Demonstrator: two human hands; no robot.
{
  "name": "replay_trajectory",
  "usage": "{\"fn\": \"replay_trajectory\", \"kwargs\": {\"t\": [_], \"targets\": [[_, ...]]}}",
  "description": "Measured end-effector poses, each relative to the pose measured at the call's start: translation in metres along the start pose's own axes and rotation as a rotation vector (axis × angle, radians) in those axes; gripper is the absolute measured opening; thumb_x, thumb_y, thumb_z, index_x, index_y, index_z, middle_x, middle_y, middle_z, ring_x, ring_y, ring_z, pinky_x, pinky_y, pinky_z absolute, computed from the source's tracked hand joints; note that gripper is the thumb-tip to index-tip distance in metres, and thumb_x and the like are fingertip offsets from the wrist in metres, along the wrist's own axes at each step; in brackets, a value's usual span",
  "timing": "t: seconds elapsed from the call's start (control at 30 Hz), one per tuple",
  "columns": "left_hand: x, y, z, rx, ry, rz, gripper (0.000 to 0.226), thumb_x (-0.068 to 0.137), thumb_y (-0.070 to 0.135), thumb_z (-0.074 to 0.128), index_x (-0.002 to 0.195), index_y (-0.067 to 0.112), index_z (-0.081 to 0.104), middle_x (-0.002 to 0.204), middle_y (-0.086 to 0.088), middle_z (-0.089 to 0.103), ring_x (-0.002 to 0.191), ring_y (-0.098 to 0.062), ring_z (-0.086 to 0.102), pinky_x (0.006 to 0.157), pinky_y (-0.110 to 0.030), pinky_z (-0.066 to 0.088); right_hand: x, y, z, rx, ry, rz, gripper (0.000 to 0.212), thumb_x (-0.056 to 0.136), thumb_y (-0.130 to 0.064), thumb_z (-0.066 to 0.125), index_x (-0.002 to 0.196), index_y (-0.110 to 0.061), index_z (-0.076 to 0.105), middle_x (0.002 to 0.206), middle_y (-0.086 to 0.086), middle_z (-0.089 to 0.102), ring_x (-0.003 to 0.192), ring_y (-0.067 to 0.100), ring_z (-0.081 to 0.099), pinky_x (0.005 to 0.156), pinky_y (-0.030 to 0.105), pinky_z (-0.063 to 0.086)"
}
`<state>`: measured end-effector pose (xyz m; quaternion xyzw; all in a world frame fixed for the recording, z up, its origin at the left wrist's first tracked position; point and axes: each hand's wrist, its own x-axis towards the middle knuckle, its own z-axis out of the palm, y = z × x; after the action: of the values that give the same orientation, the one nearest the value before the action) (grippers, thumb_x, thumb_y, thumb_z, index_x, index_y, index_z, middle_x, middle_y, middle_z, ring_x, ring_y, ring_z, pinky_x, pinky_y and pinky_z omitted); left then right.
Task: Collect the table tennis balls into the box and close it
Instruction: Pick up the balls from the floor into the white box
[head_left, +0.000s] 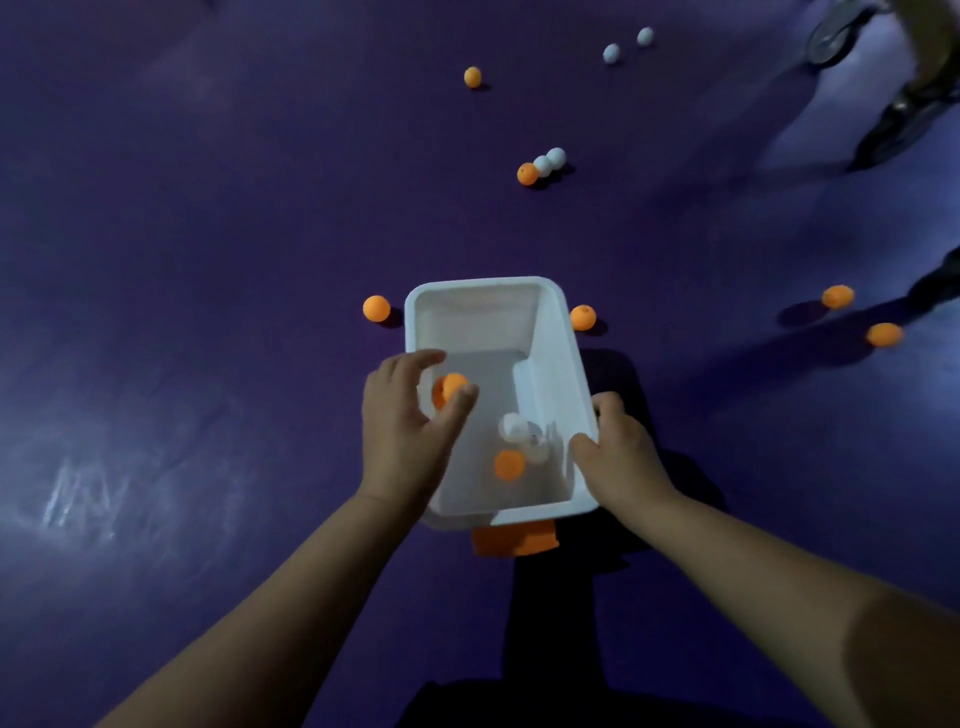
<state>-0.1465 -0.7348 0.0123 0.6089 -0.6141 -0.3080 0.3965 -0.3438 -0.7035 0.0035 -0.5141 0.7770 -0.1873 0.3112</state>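
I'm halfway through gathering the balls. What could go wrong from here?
The left hand holds an orange ball close to the left wall of the box; dropped there, it might clip the rim and bounce out. The right hand grips only one rim, and the balls inside look blurred, perhaps rolling, so a tilt may spill them. The floor balls beside the box could get knocked away if it shifts.

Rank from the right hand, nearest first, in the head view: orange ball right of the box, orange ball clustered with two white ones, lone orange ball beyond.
1. Box-side ball, just ahead of the right hand gripping the box.
2. Clustered orange ball, midway.
3. Lone orange ball, farthest.
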Motion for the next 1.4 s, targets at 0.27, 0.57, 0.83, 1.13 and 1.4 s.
{"fn": "replay_trajectory", "kwargs": {"t": [0.27, 0.57, 0.83, 1.13, 1.4], "targets": [[0.058, -0.012, 0.015, 0.566, -0.252, 0.059, 0.049, 0.086, 0.031, 0.061, 0.132, 0.021, 0.048, 0.148, -0.005, 0.032, 0.136, -0.028, 0.018, 0.108, -0.046, 0.024, 0.031, 0.004, -0.016, -0.124, 0.118, -0.009, 0.034, 0.090, -0.048, 0.044, 0.072, -0.020, 0.051, 0.068, -0.003, 0.059, 0.068, 0.022, 0.055, 0.058, 0.032, 0.038], [0.065, -0.041, 0.029, 0.599, -0.110, 0.200, 0.024, 0.071, 0.003, 0.070, 0.095, 0.007, 0.066, 0.100, -0.003, 0.065, 0.120, -0.034, 0.036, 0.083, -0.043, 0.044, 0.173, 0.014, -0.022, -0.342, 0.130, -0.061, 0.017, 0.089, -0.025, 0.053, 0.101, -0.017, 0.061, 0.107, 0.009, 0.059, 0.093, 0.031, 0.058, 0.073, 0.035, 0.045], [0.067, -0.041, 0.032, 0.593, -0.099, 0.177, 0.019, 0.072, 0.004, 0.071, 0.090, 0.009, 0.066, 0.094, -0.001, 0.065, 0.121, -0.033, 0.035, 0.085, -0.040, 0.044, 0.220, 0.030, 0.018, -0.357, -0.051, 0.026, 0.035, 0.091, -0.037, 0.048, 0.122, -0.021, 0.049, 0.112, 0.009, 0.044, 0.110, 0.035, 0.050, 0.076, 0.033, 0.035], [0.069, -0.040, 0.031, 0.599, -0.103, 0.164, 0.014, 0.075, 0.009, 0.069, 0.088, 0.011, 0.066, 0.094, -0.001, 0.066, 0.122, -0.034, 0.036, 0.080, -0.039, 0.047, 0.179, 0.020, -0.006, -0.073, 0.280, -0.154, 0.026, 0.080, -0.032, 0.064, 0.102, -0.025, 0.053, 0.096, 0.000, 0.062, 0.085, 0.024, 0.058, 0.072, 0.035, 0.048], [0.066, -0.039, 0.030, 0.561, -0.106, 0.162, 0.012, 0.078, 0.007, 0.065, 0.090, 0.009, 0.066, 0.095, -0.003, 0.067, 0.124, -0.034, 0.034, 0.077, -0.042, 0.049, 0.115, -0.033, -0.009, 0.192, 0.317, -0.482, 0.053, 0.069, -0.050, 0.059, 0.112, -0.019, 0.053, 0.093, -0.013, 0.052, 0.082, 0.003, 0.051, 0.071, 0.022, 0.046]]}}
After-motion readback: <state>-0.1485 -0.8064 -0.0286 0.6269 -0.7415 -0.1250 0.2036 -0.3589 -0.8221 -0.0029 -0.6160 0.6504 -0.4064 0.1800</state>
